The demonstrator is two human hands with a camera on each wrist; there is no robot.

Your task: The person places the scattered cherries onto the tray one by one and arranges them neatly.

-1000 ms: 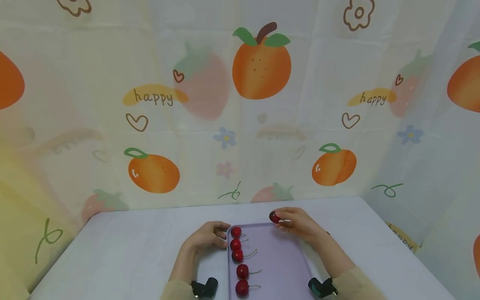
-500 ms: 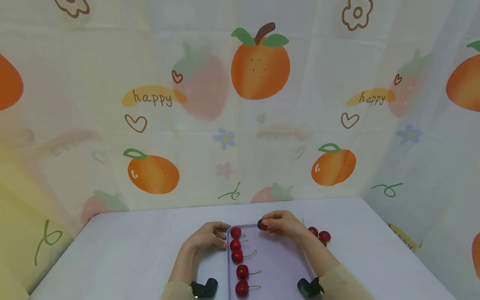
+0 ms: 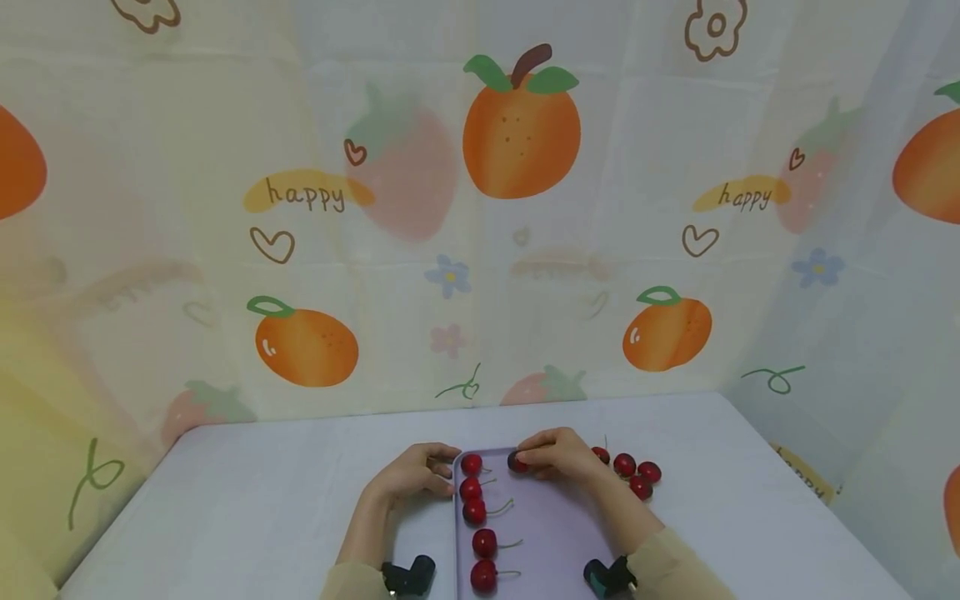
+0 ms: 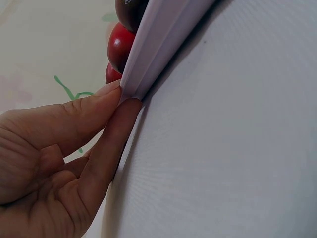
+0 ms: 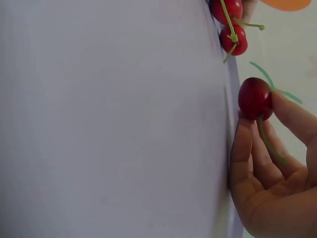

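My right hand (image 3: pixel 564 457) pinches a dark red cherry (image 5: pixel 254 97) between thumb and fingertips, its green stem hanging toward the palm. That cherry is over the far end of a lilac tray (image 3: pixel 558 533). Along the tray's left side runs a column of several cherries (image 3: pixel 484 543), stems pointing right. At the tray's far left corner, my left hand (image 3: pixel 411 472) grips the rim; in the left wrist view the thumb (image 4: pixel 94 106) and a finger (image 4: pixel 119 124) close on the corner.
Right of the tray, several more cherries (image 3: pixel 625 465) lie grouped on the white table (image 3: pixel 262 500), partly behind the right hand. A fruit-printed cloth (image 3: pixel 405 333) hangs behind the table's far edge. Each wrist wears a black camera (image 3: pixel 408 575).
My right hand has carried the cherry leftward and lower, from the tray's far right to over its far end. The loose cherries at right have come into view. The left hand stays put.
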